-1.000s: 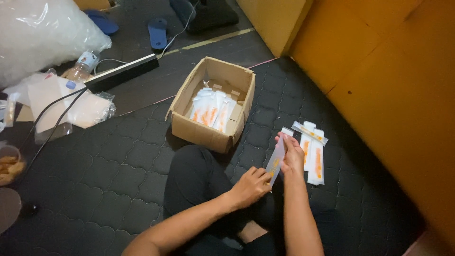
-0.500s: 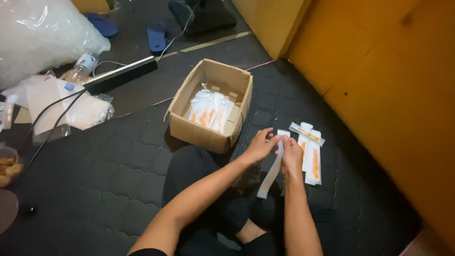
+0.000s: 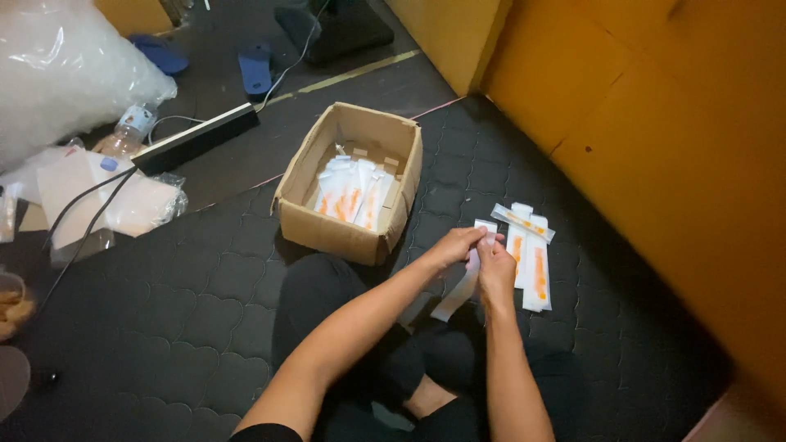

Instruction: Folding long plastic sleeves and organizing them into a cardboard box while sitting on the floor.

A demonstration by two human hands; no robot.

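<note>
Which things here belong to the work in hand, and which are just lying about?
In hand:
- long white packet, held by left hand and right hand
- packets with orange contents on the mat
- cardboard box of similar packets

Lying about:
- power strip
- plastic bottle
- clear plastic bags
- blue slippers

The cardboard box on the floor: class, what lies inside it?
Inside the cardboard box lie flat white packets with orange marks, overlapping in a layer. Whatever lies beneath them and behind the near wall is covered.
</note>
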